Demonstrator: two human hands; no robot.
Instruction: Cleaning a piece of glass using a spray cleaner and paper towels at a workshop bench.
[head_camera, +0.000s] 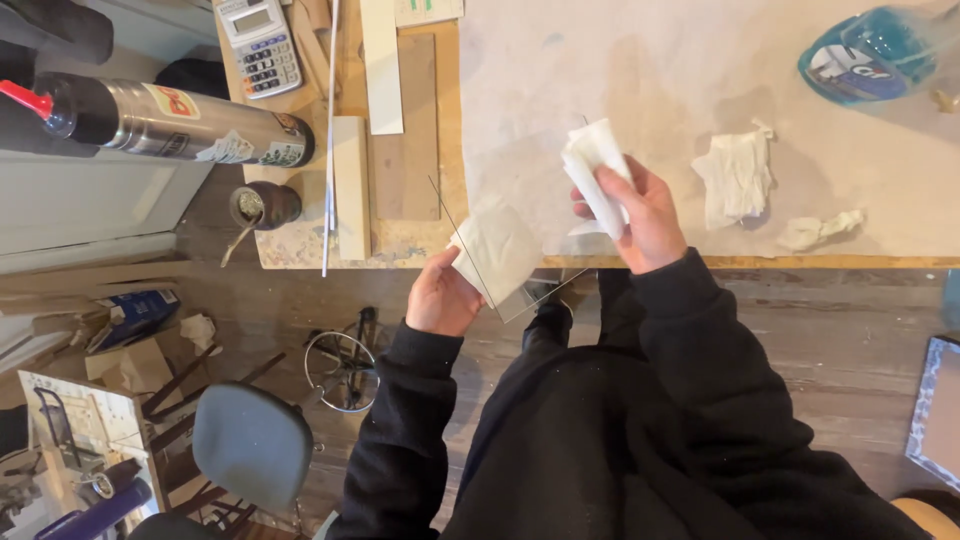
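Far to the left of our left hand (440, 298), a silver cylindrical metal cartridge with a red nozzle (165, 122) lies on its side, and a grey pocket calculator with a small screen (259, 44) rests just beyond it near the workbench corner. A small dark round jar (266, 205) stands below the cartridge, and a grey padded chair seat (252, 445) sits on the wooden floor well below and left of that hand. Between the jar and our left hand, pale flat wooden strips (351, 185) lie along the bench. Our left hand is closed around a folded white paper towel (497, 250), pinching with it the lower corner of a clear, thin rectangular glass pane (530, 295); the pane is held tilted at the edge of the light-topped wooden workbench (560, 80) and spans the gap between our two hands. Our right hand (640, 215) is clenched around a second folded white paper wad (594, 165), held against the upper part of the pane. Just to the right of that hand, a crumpled white paper towel (737, 175) lies on the bench, with a smaller twisted white scrap (818, 230) beside it. Up and far right, a blue transparent plastic spray bottle (868, 52) lies on its side.
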